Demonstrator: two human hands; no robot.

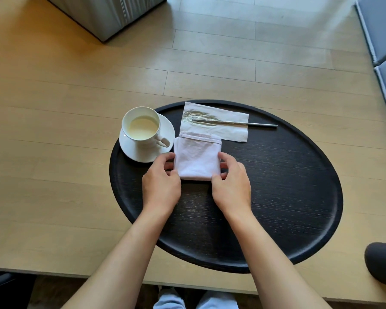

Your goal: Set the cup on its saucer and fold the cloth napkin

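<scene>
With the cup point(140, 128) already on its saucer point(165, 128), both hands' fingers point(168, 157) pinch the folded cloth napkin point(197, 158), likely needing only squaring and release.

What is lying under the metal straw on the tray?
The metal straw lies on a white paper napkin, its right end over the bare black tray. The folded cloth napkin covers the paper napkin's near corner.
</scene>
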